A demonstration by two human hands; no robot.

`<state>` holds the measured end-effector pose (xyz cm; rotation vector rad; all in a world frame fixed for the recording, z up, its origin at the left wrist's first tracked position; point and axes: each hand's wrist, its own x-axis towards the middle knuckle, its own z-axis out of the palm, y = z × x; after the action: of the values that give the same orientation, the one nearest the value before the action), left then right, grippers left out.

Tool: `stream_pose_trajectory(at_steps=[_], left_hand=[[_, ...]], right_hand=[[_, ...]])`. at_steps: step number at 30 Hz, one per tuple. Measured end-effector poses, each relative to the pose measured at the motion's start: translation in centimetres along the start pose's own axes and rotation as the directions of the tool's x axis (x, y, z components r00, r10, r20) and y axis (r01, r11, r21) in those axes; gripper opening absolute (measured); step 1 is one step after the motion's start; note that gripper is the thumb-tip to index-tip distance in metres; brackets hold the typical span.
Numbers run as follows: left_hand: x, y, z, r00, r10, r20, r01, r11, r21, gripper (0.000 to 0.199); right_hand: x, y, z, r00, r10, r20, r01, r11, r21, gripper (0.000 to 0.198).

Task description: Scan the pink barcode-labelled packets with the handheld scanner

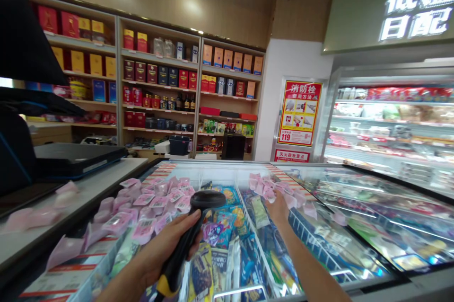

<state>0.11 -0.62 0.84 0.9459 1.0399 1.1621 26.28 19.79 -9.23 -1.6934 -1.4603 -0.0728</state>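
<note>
My left hand (163,250) is wrapped round the black and yellow handle of a barcode scanner (208,199), its head tilted up over the freezer. Further forward and right, my right hand (278,207) has its fingers closed at a small heap of pink barcode tags (261,185); the fingertips are partly hidden against one tag. A larger pile of curled pink tags (152,200) lies to the left of the scanner. Beneath both hands is a chest freezer (227,165) with bagged ice creams (222,226) in wire baskets.
More pink tags (35,217) lie on the left ledge, near a black flat device (80,157). Glass freezer lids (372,217) extend right. Behind stand shelves of boxed bottles (159,77), a red fire-hydrant notice (301,112) and a lit chiller (390,127).
</note>
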Motion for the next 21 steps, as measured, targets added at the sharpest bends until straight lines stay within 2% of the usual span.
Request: stream_pose_trajectory(at_steps=[4, 7, 11, 15, 18, 21], left_hand=[[-0.2, -0.1, 0.3, 1.0, -0.013, 0.007, 0.013, 1.0, 0.01, 0.032], [-0.5, -0.1, 0.4, 1.0, -0.015, 0.02, 0.015, 1.0, 0.014, 0.031], [-0.7, 0.0, 0.2, 0.998, -0.039, 0.045, 0.039, 0.999, -0.007, 0.032], [-0.7, 0.1, -0.3, 0.997, -0.037, 0.071, 0.04, 0.998, -0.041, 0.031], [-0.6, 0.2, -0.7, 0.999, -0.029, 0.045, 0.031, 0.999, -0.039, 0.032], [-0.7, 0.5, -1.4, 1.0, 0.002, -0.014, -0.003, 0.999, -0.048, 0.03]], right_hand=[[-1.8, -3.2, 1.5, 0.97, -0.239, -0.052, 0.245, 0.935, 0.255, 0.044], [-3.0, -5.9, 2.5, 0.945, -0.319, -0.069, 0.321, 0.87, 0.375, 0.047], [-4.3, -8.2, 3.6, 0.947, -0.319, -0.039, 0.301, 0.838, 0.456, 0.048], [-5.0, -8.7, 4.3, 0.938, -0.345, -0.036, 0.319, 0.816, 0.482, 0.049], [-5.2, -8.7, 4.8, 0.948, -0.317, -0.014, 0.286, 0.835, 0.471, 0.049], [-5.2, -9.1, 5.5, 0.973, -0.224, 0.046, 0.183, 0.882, 0.435, 0.045]])
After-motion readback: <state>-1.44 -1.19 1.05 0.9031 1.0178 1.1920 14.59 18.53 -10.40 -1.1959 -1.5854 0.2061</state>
